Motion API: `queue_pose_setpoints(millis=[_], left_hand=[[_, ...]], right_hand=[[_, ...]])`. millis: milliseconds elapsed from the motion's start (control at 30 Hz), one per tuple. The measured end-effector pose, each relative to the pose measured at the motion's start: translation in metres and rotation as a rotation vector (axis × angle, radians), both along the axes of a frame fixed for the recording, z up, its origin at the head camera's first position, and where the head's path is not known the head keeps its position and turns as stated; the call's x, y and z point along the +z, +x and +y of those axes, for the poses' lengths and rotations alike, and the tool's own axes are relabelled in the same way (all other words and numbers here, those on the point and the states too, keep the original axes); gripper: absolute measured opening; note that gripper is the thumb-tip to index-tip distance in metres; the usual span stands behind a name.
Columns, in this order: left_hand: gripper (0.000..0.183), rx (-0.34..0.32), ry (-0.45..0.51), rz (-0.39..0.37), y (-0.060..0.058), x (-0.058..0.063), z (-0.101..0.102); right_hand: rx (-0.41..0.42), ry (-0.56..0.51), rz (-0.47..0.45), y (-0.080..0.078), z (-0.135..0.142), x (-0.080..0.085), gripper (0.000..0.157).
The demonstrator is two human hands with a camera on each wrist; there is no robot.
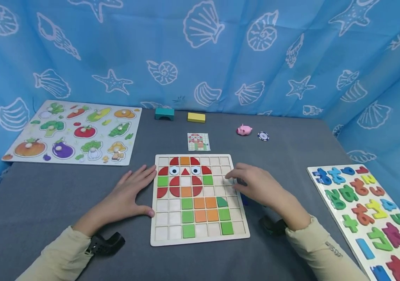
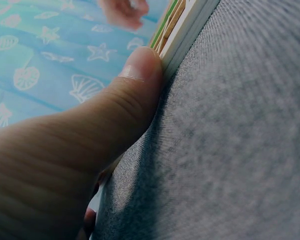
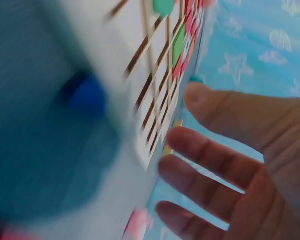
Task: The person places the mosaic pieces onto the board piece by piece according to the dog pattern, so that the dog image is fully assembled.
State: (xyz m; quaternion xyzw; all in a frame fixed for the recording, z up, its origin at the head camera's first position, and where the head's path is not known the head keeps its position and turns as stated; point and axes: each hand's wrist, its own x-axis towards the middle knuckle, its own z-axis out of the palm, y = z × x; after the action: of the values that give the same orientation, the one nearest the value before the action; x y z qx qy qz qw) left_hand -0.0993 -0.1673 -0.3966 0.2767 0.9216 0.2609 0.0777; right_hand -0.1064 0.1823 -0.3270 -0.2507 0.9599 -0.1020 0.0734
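A wooden grid board lies on the grey cloth, with red, orange, green and eye-printed tiles set in its squares. My left hand spreads along the board's left edge, the thumb touching its side in the left wrist view. Above the board's right edge is my right hand, its fingers loosely bent. The right wrist view shows these fingers apart with nothing between them. Partly hidden under the right hand, a small blue piece sits beside the board.
Behind the board lies a small pattern card. Farther back are a teal arch block, a yellow block, a pink pig and a poker chip. A vegetable puzzle lies left, a number puzzle right.
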Motion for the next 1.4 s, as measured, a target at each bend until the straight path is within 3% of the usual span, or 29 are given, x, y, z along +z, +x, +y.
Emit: queue_pose_setpoints(millis=[367,767,1000,1400], left_hand=[[0.110,-0.007,0.006,-0.006,-0.001,0.000,0.002],[0.110,-0.006,0.004,-0.009,-0.001,0.000,0.003],[0.110,-0.001,-0.001,-0.001,-0.001,0.001,0.002],[0.110,-0.003,0.004,-0.002,0.000,0.002,0.002]], right_hand=[[-0.084,0.068,-0.130,0.040,0.075,-0.004,0.033],[-0.128,0.003,-0.020,0.045,0.082,-0.014,0.020],[-0.136,0.031,-0.008,0.036,0.057,-0.011,0.019],[0.066,0.023,0.048,0.011,-0.030,-0.007,0.028]])
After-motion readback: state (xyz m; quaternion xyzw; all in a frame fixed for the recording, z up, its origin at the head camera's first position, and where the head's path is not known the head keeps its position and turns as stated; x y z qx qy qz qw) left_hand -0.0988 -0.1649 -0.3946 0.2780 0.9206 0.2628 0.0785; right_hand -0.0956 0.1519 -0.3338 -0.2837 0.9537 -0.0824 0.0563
